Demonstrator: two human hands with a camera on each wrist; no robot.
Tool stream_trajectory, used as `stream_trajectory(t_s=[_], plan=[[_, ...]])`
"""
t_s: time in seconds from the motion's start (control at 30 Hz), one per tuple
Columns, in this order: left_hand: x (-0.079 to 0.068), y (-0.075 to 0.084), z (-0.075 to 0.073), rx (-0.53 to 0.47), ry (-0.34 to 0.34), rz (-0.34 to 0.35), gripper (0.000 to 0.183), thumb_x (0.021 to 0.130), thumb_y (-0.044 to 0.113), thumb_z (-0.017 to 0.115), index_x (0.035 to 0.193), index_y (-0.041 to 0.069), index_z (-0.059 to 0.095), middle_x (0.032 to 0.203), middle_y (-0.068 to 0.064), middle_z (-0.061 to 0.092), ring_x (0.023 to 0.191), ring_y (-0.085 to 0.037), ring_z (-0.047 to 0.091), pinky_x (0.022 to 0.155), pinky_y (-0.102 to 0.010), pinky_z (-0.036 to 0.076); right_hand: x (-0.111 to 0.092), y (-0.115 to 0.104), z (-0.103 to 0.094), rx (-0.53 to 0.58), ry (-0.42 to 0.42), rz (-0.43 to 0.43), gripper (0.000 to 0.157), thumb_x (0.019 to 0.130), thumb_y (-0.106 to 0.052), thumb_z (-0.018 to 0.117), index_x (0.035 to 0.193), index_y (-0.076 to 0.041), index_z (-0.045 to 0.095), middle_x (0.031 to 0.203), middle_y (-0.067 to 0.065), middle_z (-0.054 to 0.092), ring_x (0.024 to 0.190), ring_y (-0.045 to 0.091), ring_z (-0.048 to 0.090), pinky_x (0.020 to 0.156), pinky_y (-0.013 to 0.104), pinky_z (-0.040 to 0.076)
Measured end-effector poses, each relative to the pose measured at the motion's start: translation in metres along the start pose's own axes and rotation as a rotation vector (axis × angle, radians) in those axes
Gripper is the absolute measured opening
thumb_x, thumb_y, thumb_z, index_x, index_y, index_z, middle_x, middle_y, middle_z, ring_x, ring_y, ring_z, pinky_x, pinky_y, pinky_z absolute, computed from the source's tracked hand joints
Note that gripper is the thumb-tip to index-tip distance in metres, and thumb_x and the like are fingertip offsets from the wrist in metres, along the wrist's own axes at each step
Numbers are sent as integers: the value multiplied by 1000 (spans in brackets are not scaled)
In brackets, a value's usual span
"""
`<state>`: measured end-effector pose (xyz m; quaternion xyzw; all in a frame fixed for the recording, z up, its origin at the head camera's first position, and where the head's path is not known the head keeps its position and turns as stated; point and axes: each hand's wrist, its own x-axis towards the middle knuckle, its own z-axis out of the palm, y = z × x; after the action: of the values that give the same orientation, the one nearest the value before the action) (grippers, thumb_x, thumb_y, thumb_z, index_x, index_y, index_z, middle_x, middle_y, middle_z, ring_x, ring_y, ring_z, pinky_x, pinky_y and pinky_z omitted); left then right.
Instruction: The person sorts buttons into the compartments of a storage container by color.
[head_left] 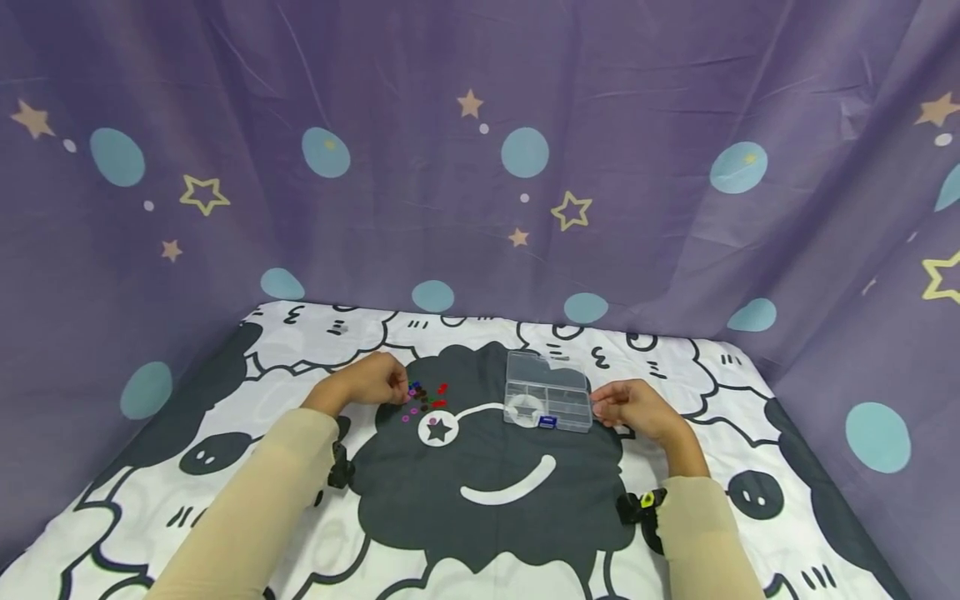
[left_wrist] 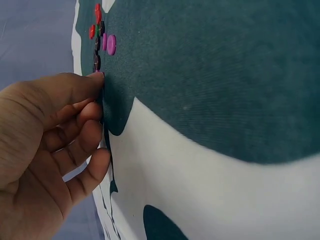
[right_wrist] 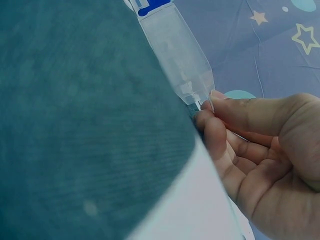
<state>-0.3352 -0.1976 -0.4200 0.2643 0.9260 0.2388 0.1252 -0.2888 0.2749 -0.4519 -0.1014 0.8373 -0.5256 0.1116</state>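
A: On my remote feed, hands first. Left?
B: Left hand: thumb tip and forefinger nearly together, other fingers loosely bent. Purple sliver at the tips; pinched or only touched, I can't tell.
A: Right?
B: Right hand pinches the clear box at its right edge, fingers bent in.
A: Risks, quick.
B: Left, I'd flag the button-like pieces: small, flat, crowded, so a pinch could slip or drag neighbours along. Right, the hold is on one edge only, so a tug could swing or tip the box.
A: Pose?
B: I see both forearms reaching in from the near side, set wide. Left hand angles right, tips low at the pile; right hand points left.
A: Outward?
B: Pieces are loose, just right of the left hand: red, pink, dark. Box lies farther right, apart from them, blue latch on its near side. Lid state, can't read. Printed cloth underneath, purple curtain on the far side.
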Motion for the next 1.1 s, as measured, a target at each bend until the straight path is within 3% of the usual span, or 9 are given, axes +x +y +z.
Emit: stream_trajectory(t_s=[0.7, 1.1], plan=[[0, 0, -4, -21, -82, -35, 6, 88, 5, 70, 82, 7, 70, 75, 2, 61, 69, -12, 51, 65, -29, 45, 2, 3, 0, -23, 24, 7, 21, 95, 1, 68, 113, 11, 68, 91, 10, 73, 76, 15, 68, 69, 30, 57], [4, 2, -3, -125, -32, 6, 7, 93, 2, 65, 89, 3, 70, 78, 1, 62, 72, -13, 53, 67, -30, 46, 2, 4, -1, -18, 19, 12, 23, 96, -2, 68, 116, 10, 68, 93, 13, 73, 76, 18, 69, 69, 32, 57]])
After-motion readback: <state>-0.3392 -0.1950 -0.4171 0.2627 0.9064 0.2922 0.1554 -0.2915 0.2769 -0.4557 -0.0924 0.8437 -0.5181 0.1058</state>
